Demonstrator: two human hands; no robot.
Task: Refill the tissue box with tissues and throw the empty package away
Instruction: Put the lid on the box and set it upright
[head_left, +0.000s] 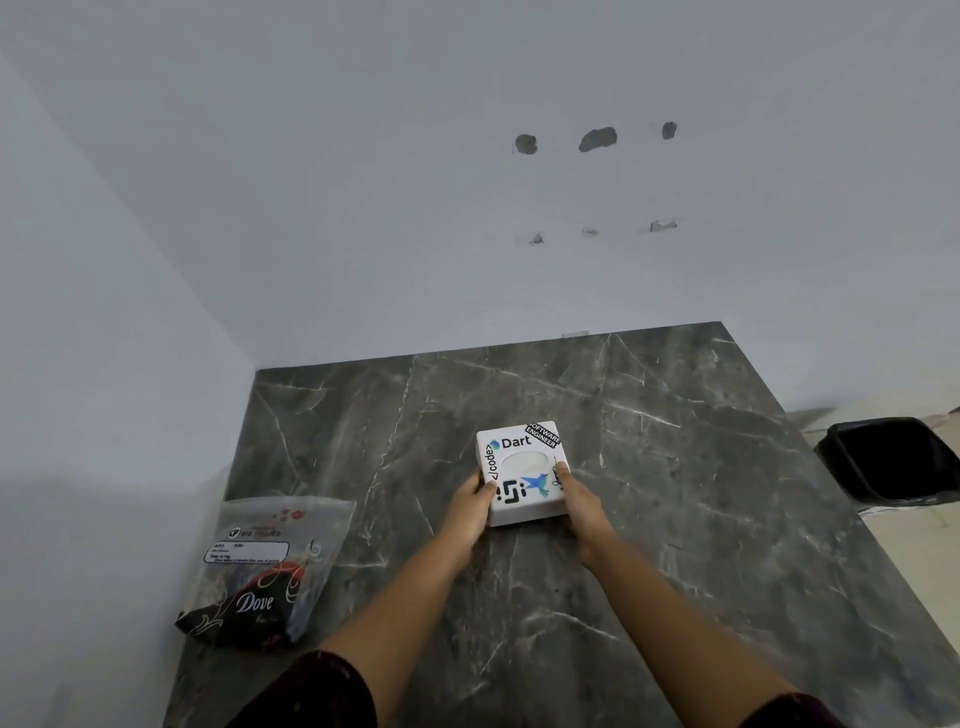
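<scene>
On the dark marble counter (675, 467), near its middle, a white tissue box (521, 473) plastered with stickers, oval slot facing up and pale tissue seemingly showing in the opening. Gripped from both flanks: left hand (470, 512) curled round the near left corner, thumb laid on the top face, fingers hidden down the side; right hand (579, 506) wrapped on the near right edge, thumb likewise on top. Neither hand spread flat, both closed onto the box. Probably held this way to steady or square it on the counter, or to lift it; impossible to tell which, and impossible to tell whether the base rests fully on the stone. Both forearms stretched forward and converging, wrists low, dark red sleeves (322, 696) pushed back near the elbows. Off to the left, near the wall, the tissue package (265, 569), lying flat and slack, untouched, likely emptied. To the right, beyond the counter edge on the floor, a black-lined bin (893, 462), open and conveniently close for discarding that package.
</scene>
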